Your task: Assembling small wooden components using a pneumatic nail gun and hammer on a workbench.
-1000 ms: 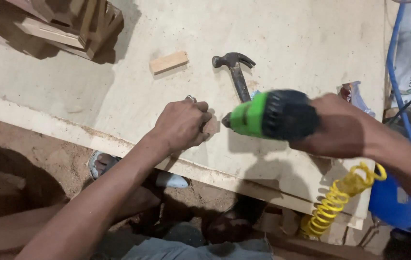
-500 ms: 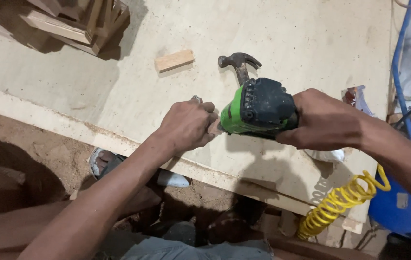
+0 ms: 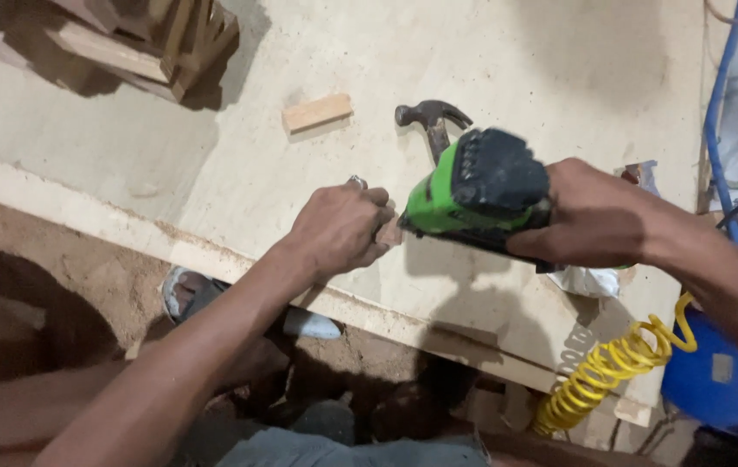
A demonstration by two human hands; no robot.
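My right hand [image 3: 594, 216] grips a green and black air nail gun [image 3: 472, 190], its nose pointing left and down onto a large plywood sheet [image 3: 559, 78]. My left hand [image 3: 338, 229] is closed around a small wooden piece [image 3: 389, 233] right at the gun's nose, a ring on one finger. The piece is mostly hidden by the fingers. A claw hammer [image 3: 429, 121] lies on the sheet just behind the gun, its handle covered by the tool.
A small wood block [image 3: 317, 112] lies on the sheet left of the hammer. Stacked wooden frames [image 3: 144, 39] stand at the far left. A yellow coiled air hose [image 3: 602, 372] hangs off the near edge beside a blue container [image 3: 715, 389]. Sandy ground and a sandal [image 3: 187, 294] are below.
The nail gun has tipped further, its black back end now facing up, and moved closer to my left hand. My left hand stays on the small piece.
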